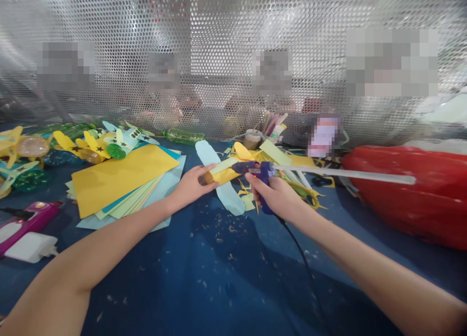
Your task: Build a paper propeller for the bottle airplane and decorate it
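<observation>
My left hand is closed around the near end of a small paper plane with a yellow wrapped body and a brownish, bottle-like end. A light blue wing strip with rounded ends crosses under that body. In my right hand is a blue glue gun, its nozzle pointing left at the plane's body. Whether the nozzle touches the paper is hard to tell. A long whitish glue stick sticks out of the gun's back, and a black cord hangs from its handle.
Coloured paper sheets are stacked on the left. Behind them lie finished-looking paper planes and a green bottle. A purple power strip is at far left, a red plastic bag at right. A perforated metal screen stands behind.
</observation>
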Motion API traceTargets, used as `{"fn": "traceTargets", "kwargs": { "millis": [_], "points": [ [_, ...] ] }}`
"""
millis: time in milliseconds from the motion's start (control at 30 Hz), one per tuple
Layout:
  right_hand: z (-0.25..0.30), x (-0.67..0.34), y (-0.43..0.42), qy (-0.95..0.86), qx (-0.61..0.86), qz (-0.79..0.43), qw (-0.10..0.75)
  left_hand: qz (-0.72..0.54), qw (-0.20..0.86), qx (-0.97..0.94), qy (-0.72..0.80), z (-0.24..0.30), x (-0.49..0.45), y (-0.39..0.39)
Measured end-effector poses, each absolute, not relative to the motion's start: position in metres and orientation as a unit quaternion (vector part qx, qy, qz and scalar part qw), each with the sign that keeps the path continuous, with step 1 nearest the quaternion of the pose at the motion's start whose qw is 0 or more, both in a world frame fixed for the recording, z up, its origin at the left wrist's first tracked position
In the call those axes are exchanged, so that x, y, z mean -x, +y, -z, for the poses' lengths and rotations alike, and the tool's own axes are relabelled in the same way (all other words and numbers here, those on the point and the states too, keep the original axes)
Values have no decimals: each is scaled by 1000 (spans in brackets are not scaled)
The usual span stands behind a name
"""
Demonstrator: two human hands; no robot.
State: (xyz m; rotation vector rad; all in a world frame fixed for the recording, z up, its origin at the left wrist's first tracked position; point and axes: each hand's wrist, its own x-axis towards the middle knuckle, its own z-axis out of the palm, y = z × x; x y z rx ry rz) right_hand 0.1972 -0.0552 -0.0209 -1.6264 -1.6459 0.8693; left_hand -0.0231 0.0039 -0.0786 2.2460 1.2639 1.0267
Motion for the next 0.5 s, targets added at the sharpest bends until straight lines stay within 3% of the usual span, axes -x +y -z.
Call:
{"fn": "traceTargets", "kwargs": {
  "millis": [500],
  "points": [
    [19, -206, -45, -626, 639, -299, 332, -368, 182, -797, 443, 79, 24, 4]
  ]
}}
